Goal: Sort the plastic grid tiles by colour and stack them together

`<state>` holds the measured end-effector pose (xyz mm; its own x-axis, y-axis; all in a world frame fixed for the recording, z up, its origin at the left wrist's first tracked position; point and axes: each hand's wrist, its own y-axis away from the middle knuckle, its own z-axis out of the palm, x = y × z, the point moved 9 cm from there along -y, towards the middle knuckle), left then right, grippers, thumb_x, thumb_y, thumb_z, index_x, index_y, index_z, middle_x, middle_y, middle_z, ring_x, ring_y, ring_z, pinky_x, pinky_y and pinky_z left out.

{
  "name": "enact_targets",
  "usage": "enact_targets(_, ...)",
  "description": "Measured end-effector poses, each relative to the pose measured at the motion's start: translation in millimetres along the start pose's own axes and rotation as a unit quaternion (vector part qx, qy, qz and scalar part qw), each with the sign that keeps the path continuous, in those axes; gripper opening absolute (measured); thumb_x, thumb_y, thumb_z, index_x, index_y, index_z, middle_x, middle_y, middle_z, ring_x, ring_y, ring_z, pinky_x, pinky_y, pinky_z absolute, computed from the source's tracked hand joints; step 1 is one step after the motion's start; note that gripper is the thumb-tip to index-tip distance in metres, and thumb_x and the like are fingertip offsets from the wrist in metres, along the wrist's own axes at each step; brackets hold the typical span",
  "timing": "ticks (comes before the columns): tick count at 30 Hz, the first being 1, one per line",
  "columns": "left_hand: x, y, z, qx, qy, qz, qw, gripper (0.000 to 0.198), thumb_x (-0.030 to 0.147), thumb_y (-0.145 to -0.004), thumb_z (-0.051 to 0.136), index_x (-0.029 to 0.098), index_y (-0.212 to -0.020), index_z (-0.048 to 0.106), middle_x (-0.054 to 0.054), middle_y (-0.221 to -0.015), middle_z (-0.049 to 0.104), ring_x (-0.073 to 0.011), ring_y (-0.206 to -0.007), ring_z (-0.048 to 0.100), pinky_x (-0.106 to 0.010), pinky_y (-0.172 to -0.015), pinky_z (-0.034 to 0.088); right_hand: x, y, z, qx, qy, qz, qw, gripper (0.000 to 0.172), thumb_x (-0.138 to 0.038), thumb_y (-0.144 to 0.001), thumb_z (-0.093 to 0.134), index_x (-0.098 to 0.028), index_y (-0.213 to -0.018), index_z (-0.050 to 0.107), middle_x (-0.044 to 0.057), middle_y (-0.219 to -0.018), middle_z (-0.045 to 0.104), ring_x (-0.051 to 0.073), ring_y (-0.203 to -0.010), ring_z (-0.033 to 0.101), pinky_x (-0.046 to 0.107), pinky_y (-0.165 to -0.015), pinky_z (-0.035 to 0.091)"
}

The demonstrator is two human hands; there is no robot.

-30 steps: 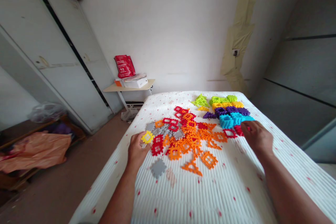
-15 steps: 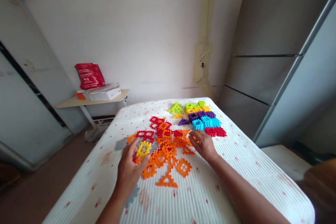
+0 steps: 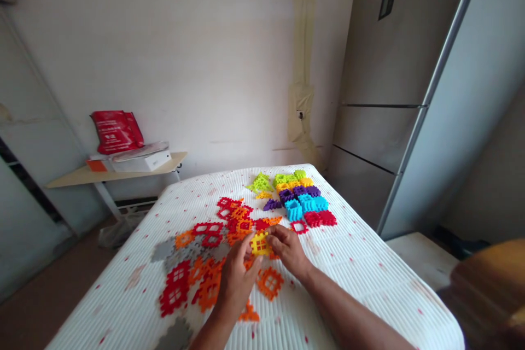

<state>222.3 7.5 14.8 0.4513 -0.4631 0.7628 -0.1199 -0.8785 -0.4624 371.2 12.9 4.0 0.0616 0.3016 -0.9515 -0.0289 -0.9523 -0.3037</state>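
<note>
Above the loose heap, a yellow square window-pattern building tile (image 3: 259,244) with notched edges is upright between my hands. My left hand (image 3: 237,269) grips its left side, with thumb and fingers around the edge. My right hand (image 3: 287,249) has its fingers curled against the tile's right edge. Beneath and around my hands lie orange tiles (image 3: 210,289), mixed with red tiles (image 3: 174,287) and grey tiles (image 3: 184,254). One orange square tile (image 3: 270,283) lies flat just below my hands. My hands hide part of the heap.
Colour-sorted stacks stand at the far right of the covered table (image 3: 344,284): green (image 3: 287,178), purple (image 3: 301,192), blue (image 3: 307,203) and red (image 3: 320,219). A red square frame (image 3: 299,227) lies beside them. A fridge (image 3: 369,120) stands to the right, a side table (image 3: 82,176) at left.
My left hand has carried the yellow tile to the right, and my right hand has come in to meet it. The red square frame now shows beside the red stack. The view has shifted right.
</note>
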Motion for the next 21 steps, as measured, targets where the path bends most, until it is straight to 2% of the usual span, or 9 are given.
enact_targets(4, -25, 5, 0.5, -0.008, 0.154, -0.113, 0.982, 0.031, 0.039, -0.068, 0.059, 0.017, -0.089, 0.065, -0.006, -0.080, 0.067, -0.0212, -0.075, 0.063, -0.033, -0.072, 0.051, -5, 3, 4, -0.029, 0.091, -0.037, 0.995, 0.021, -0.036, -0.082, 0.050, -0.018, -0.078, 0.060, -0.002, -0.063, 0.052, 0.010, -0.055, 0.044, 0.021, -0.051, 0.036)
enact_targets(7, -36, 9, 1.8, -0.009, 0.221, -0.183, 0.958, 0.031, 0.043, -0.062, 0.066, 0.017, -0.078, 0.060, -0.002, -0.066, 0.063, -0.0169, -0.059, 0.059, -0.028, -0.057, 0.049, -15, 8, 5, -0.013, 0.204, -0.073, 0.976, 0.018, -0.032, -0.080, 0.054, -0.019, -0.089, 0.062, 0.001, -0.074, 0.058, 0.012, -0.062, 0.050, 0.023, -0.057, 0.040)
enact_targets(9, -40, 11, 1.1, 0.000, 0.250, -0.210, 0.945, 0.032, 0.044, -0.061, 0.068, 0.017, -0.074, 0.056, 0.001, -0.060, 0.058, -0.0136, -0.051, 0.054, -0.025, -0.050, 0.045, -24, 13, 9, -0.008, 0.277, -0.107, 0.955, 0.029, -0.032, -0.076, 0.060, -0.019, -0.102, 0.060, 0.005, -0.087, 0.060, 0.015, -0.071, 0.054, 0.026, -0.063, 0.043)
enact_targets(11, -44, 13, 0.0, 0.013, 0.272, -0.227, 0.935, 0.033, 0.044, -0.060, 0.069, 0.018, -0.074, 0.055, 0.003, -0.056, 0.056, -0.0121, -0.049, 0.051, -0.023, -0.048, 0.042, -32, 17, 17, -0.023, 0.330, -0.135, 0.934, 0.040, -0.034, -0.073, 0.063, -0.019, -0.110, 0.056, 0.008, -0.097, 0.059, 0.019, -0.081, 0.056, 0.030, -0.071, 0.045)
enact_targets(14, -48, 15, 0.3, 0.018, 0.282, -0.244, 0.928, 0.033, 0.044, -0.059, 0.070, 0.018, -0.075, 0.054, 0.003, -0.055, 0.055, -0.0117, -0.049, 0.050, -0.022, -0.048, 0.041, -34, 20, 26, -0.042, 0.376, -0.128, 0.917, 0.039, -0.035, -0.075, 0.061, -0.019, -0.110, 0.055, 0.009, -0.101, 0.058, 0.022, -0.090, 0.055, 0.033, -0.077, 0.046)
enact_targets(21, -50, 15, 6.0, 0.007, 0.291, -0.242, 0.926, 0.036, 0.048, -0.059, 0.070, 0.018, -0.069, 0.052, 0.005, -0.052, 0.050, -0.0097, -0.047, 0.045, -0.020, -0.045, 0.036, -31, 22, 34, -0.046, 0.402, -0.082, 0.911, 0.039, -0.025, -0.069, 0.064, -0.019, -0.107, 0.057, 0.007, -0.100, 0.058, 0.021, -0.091, 0.054, 0.031, -0.079, 0.045)
